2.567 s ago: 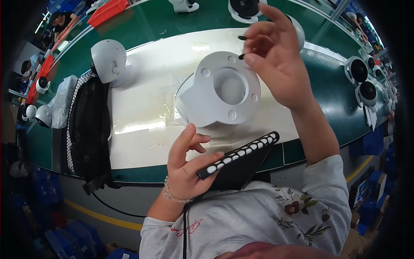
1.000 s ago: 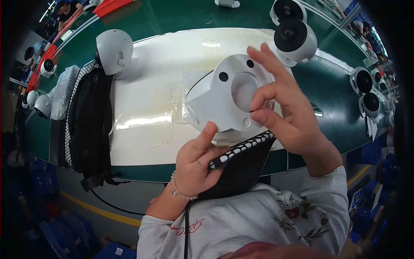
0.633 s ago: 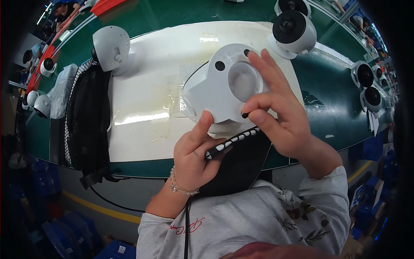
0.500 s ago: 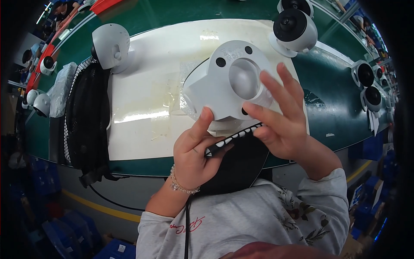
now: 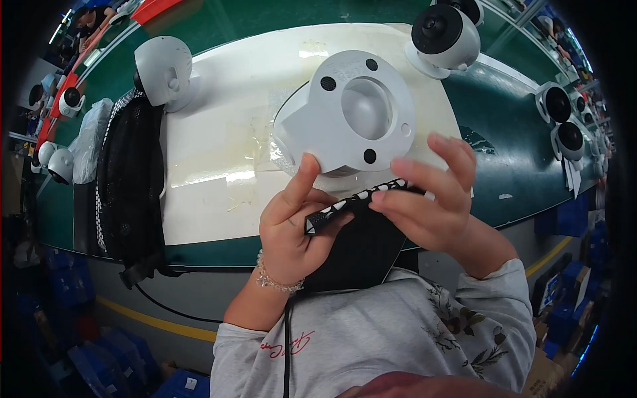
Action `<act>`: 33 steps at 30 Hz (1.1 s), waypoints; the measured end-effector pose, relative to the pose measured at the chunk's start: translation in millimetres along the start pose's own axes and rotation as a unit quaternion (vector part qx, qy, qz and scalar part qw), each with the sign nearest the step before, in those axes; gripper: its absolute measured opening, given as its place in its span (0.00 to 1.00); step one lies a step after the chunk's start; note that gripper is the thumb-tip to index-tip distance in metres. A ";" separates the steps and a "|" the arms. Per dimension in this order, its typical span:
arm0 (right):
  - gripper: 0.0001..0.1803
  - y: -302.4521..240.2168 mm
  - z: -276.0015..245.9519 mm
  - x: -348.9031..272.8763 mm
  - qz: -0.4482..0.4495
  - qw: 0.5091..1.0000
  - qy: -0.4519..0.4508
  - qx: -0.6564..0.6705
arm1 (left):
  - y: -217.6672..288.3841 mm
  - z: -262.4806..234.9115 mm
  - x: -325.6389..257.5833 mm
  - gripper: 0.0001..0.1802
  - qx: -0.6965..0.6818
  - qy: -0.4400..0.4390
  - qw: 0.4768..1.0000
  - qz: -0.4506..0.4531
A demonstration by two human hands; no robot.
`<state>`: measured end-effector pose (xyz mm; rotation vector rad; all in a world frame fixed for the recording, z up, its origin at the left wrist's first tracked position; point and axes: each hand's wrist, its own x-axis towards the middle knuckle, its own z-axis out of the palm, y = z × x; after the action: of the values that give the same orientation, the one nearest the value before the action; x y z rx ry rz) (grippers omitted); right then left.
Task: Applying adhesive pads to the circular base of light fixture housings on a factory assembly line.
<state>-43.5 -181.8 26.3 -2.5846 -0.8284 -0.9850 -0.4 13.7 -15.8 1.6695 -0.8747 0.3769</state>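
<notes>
A white dome-shaped camera is turned base up in front of me. Its round base has a wide hollow, black round pads near the rim and one bare small circle. My left hand is closed, with its thumb against the camera's lower edge and its fingers around a black strip with white round spots. Below the base, the fingertips of my right hand are drawn together at the strip's edge; its other fingers are raised and partly blurred. Whether a loose pad sits between those fingertips is hidden.
Pale sheeting covers the middle of the green bench. White cameras stand at the back left and back right, with more at the right edge. A black mesh bag lies left. Blue bins sit on the floor.
My right hand has dropped from the base's lower pad to the strip, leaving that pad in plain view. The camera has shifted slightly up and left in view, still in my left hand.
</notes>
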 end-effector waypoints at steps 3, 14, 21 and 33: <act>0.07 1.6 1.0 -4.8 -0.096 0.992 0.054 -0.065 | 0.5 1.3 0.1 0.08 -0.014 0.013 1.000 -0.002; 0.06 33.0 -1.0 15.5 0.281 0.880 0.029 0.381 | 2.5 0.0 -1.6 0.17 0.000 -0.006 0.999 -0.037; 0.08 35.3 -10.0 15.1 0.166 0.978 -0.002 0.124 | 0.3 1.7 -4.1 0.18 -0.011 -0.001 0.999 -0.052; 0.14 26.1 -48.2 39.8 0.056 0.982 -0.164 -0.071 | -1.0 0.0 -7.2 0.08 0.018 -0.003 0.999 -0.030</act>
<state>-29.4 -206.3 87.8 -2.9296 -0.6979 -0.6140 -4.6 16.3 -21.2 1.7278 -0.8238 0.3487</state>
